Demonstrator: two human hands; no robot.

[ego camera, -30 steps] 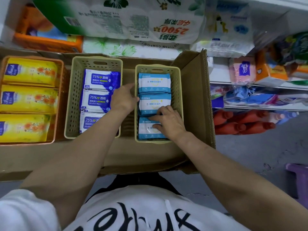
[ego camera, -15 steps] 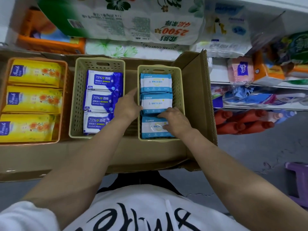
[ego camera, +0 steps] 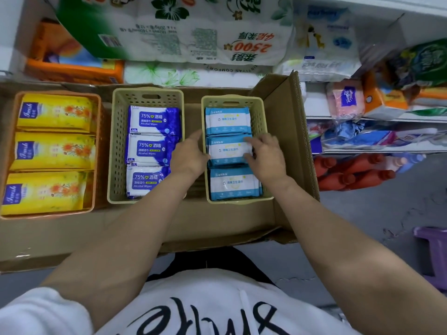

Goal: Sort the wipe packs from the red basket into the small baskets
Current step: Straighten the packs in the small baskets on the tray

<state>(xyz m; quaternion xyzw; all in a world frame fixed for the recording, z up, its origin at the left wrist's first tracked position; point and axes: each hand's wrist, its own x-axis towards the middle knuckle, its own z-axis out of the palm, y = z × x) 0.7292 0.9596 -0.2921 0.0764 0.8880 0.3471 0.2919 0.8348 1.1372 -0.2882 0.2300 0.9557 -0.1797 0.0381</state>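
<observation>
Both hands on middle light-blue pack (ego camera: 229,149) in right basket (ego camera: 262,131). Left hand (ego camera: 189,158) at pack's left edge, fingers straight, pressing. Right hand (ego camera: 264,158) curls fingers over right edge, holding it. Pack: soft film pouch, light, likely slippery; best taken by short ends. Tight row of three; basket walls crowd fingers. Left basket (ego camera: 118,151) holds dark-blue packs (ego camera: 152,149). Orange basket (ego camera: 98,151) holds yellow packs (ego camera: 53,151). All inside carton (ego camera: 290,131). Red basket not seen.

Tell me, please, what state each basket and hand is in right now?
Orange basket: full, three yellow packs.
Middle basket: three dark blue packs.
Right basket: three light blue packs.
Left hand: touching the middle light blue pack.
Right hand: gripping that pack.
</observation>
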